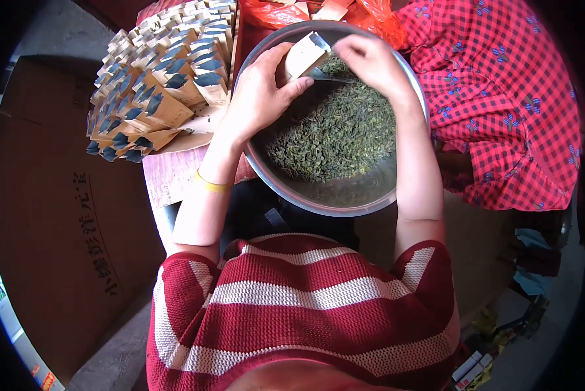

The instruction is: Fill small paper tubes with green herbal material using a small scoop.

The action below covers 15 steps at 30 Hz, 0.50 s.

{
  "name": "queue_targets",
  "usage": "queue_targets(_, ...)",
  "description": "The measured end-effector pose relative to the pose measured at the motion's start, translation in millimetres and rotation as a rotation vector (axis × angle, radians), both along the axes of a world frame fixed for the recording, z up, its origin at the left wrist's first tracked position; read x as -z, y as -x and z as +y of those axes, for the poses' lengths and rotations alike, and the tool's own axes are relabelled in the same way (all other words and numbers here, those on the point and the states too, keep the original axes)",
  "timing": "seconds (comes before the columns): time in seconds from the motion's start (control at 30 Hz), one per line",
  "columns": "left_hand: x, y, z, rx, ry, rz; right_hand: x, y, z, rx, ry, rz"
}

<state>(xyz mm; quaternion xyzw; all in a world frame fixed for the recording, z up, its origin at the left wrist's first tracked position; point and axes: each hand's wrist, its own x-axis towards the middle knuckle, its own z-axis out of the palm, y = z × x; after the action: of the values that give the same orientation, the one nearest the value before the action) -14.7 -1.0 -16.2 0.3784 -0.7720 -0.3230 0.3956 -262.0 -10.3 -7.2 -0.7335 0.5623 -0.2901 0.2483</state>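
My left hand (261,88) is closed around a small cream paper bag (300,61), tilted over the far left part of a metal basin. Its open top shows a dark, shiny lining. Just right of that opening, my right hand (373,64) is slightly blurred, with fingers curled together; what they hold, if anything, is hidden. Dried green leaves (335,140), looking like loose tea, fill much of the large round metal basin (345,210). A thin, dark, smooth-edged thing (331,77) lies against the leaves below the bag; I cannot make out its kind.
Rows of similar paper bags (168,78) with dark tops stand on a table (168,179) at the left. A large cardboard box (64,215) is beside it. Red plastic (273,14) lies behind the basin. Someone in red checked clothing (501,98) is close on the right.
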Motion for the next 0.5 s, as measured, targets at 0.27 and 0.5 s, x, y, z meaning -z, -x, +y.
queue_targets(0.27, 3, -5, -2, -0.009, -0.117, 0.094, 6, -34, 6, 0.086, -0.116, 0.902)
queue_targets(0.5, 0, -4, -1, -0.013, -0.115, 0.126, 9, -26, 8, 0.124, -0.003, 0.725)
